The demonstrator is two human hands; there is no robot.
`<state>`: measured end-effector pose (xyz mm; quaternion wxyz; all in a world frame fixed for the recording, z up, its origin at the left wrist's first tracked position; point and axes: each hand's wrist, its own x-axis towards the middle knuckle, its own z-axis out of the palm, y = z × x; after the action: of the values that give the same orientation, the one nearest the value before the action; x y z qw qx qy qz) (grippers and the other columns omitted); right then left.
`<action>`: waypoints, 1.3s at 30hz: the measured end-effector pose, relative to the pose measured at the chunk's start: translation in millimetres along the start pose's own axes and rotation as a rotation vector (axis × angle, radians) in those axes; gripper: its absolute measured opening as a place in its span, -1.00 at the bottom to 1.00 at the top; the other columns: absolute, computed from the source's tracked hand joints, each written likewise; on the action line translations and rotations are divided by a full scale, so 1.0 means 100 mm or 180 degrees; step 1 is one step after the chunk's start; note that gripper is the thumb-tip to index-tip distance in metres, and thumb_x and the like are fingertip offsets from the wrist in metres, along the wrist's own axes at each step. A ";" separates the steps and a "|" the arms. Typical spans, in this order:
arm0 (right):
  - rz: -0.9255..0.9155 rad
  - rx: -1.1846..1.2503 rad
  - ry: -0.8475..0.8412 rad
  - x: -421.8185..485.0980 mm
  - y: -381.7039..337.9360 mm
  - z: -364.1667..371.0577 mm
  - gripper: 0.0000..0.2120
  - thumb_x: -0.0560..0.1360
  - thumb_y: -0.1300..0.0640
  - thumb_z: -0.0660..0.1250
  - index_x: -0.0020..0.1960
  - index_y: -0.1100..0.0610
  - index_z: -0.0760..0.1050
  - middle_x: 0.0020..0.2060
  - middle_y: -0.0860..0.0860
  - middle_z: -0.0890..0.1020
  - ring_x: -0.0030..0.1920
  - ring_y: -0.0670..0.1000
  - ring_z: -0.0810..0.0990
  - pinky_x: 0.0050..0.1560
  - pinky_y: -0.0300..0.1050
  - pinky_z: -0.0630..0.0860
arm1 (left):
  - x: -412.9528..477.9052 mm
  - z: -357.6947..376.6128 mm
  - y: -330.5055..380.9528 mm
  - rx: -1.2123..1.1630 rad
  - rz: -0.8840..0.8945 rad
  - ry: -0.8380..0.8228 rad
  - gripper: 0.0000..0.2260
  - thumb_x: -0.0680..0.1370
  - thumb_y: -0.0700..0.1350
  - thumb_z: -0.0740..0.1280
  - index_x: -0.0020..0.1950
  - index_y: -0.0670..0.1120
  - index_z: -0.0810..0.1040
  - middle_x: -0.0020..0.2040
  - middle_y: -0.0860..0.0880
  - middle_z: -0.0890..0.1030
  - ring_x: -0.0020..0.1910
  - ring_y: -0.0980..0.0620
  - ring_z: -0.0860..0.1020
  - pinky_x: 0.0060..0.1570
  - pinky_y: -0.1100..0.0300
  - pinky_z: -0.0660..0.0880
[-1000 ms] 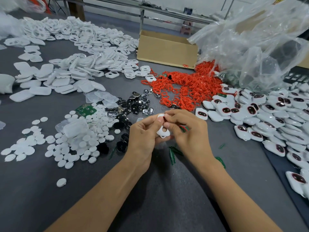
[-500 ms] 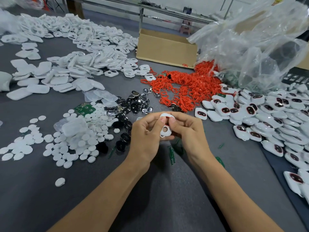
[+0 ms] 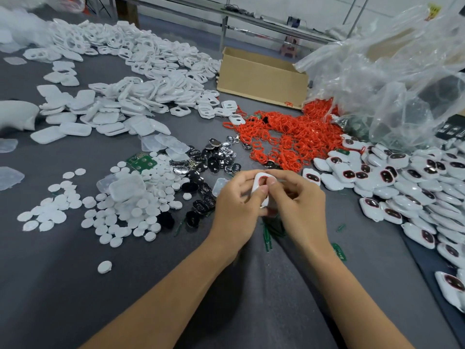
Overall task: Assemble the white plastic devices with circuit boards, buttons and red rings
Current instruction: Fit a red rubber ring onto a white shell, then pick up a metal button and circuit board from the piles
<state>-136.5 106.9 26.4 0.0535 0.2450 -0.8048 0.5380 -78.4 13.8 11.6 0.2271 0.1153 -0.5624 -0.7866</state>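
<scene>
Pressing a red ring (image 3: 263, 180) into the white shell (image 3: 259, 185)

My left hand (image 3: 236, 205) and right hand (image 3: 299, 202) both curl round this one shell, pinching its far end between thumbs and forefingers, above the grey table (image 3: 125, 285) just near-side of the red ring pile (image 3: 284, 137). I judge the shell light, stiff and a bit slick (the ring soft and stretchy), so it is best gripped by its side edges, with the opening kept free.
</scene>
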 end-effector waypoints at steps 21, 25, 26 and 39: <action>-0.1060 -0.2348 -0.2302 1.09 -0.46 0.83 -0.77 0.33 0.40 0.32 -0.13 0.16 0.65 -0.19 0.05 0.68 -0.14 0.03 0.61 -0.18 -0.26 0.43 | 0.03 -0.06 -0.04 0.0026 -0.0079 0.0269 -0.83 0.59 -0.29 0.26 0.03 -0.02 0.41 -0.05 -0.11 0.63 -0.33 0.07 0.59 -0.35 0.24 0.53; -0.0841 -0.2077 -0.2165 1.08 -0.43 0.77 -0.72 0.29 0.41 0.37 -0.06 0.15 0.61 -0.27 0.01 0.59 -0.28 -0.05 0.51 -0.41 -0.47 0.33 | 0.02 -0.05 -0.03 0.0108 -0.0095 0.0264 -0.82 0.58 -0.31 0.25 -0.01 -0.03 0.43 -0.03 -0.14 0.64 -0.31 0.02 0.60 -0.35 0.23 0.54; -0.0782 -0.2002 -0.2170 1.07 -0.42 0.76 -0.70 0.28 0.42 0.39 -0.05 0.16 0.61 -0.28 0.01 0.59 -0.31 -0.07 0.50 -0.42 -0.50 0.32 | 0.02 -0.05 -0.03 0.0124 -0.0104 0.0262 -0.82 0.58 -0.32 0.25 -0.01 -0.03 0.43 -0.03 -0.14 0.65 -0.30 0.01 0.60 -0.36 0.23 0.54; -0.0411 -0.0785 -0.1070 0.52 -0.17 -0.03 -0.70 0.39 0.48 0.35 0.02 0.19 0.62 -0.26 0.08 0.65 -0.29 -0.12 0.56 -0.17 -0.35 0.50 | 0.06 -0.08 0.00 -0.0113 -0.0050 0.0501 -0.83 0.59 -0.32 0.27 0.05 -0.06 0.44 -0.06 0.01 0.61 -0.12 0.19 0.59 -0.14 0.20 0.61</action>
<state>-175.1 87.2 60.1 -0.0176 0.3739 -0.8447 0.3826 -80.2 4.0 9.2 0.2663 0.1771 -0.5278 -0.7868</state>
